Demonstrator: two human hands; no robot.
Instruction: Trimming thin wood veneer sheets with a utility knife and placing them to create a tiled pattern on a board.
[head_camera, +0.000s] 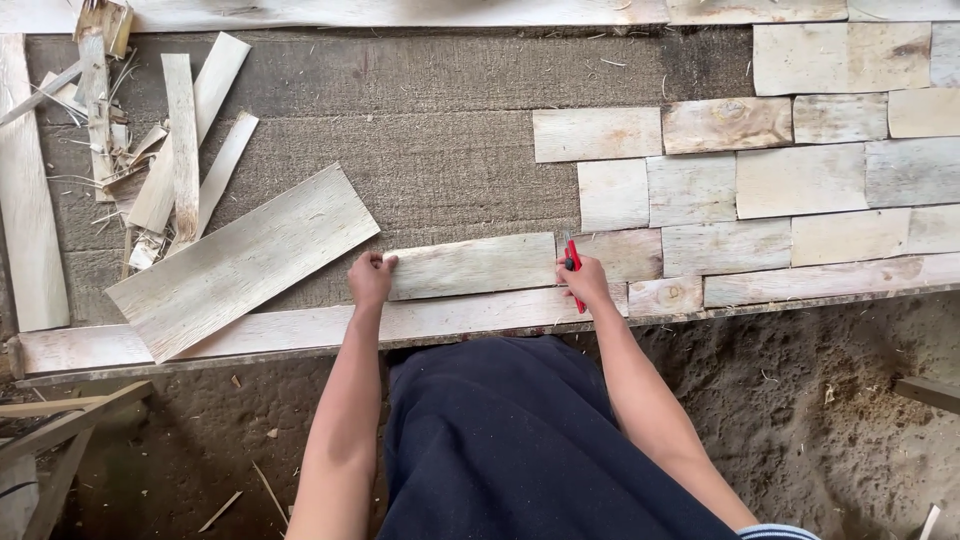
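Note:
My left hand grips the left end of a pale wooden veneer piece that lies flat on the dark fibre board. My right hand holds a red utility knife upright at the right end of that same piece, where it meets the neighbouring piece. Several pale veneer pieces are laid edge to edge in rows across the right part of the board.
A large loose veneer sheet lies tilted at the left. Behind it sit long narrow strips and offcut scraps. A wooden frame rail runs along the near edge. Below is dirt floor.

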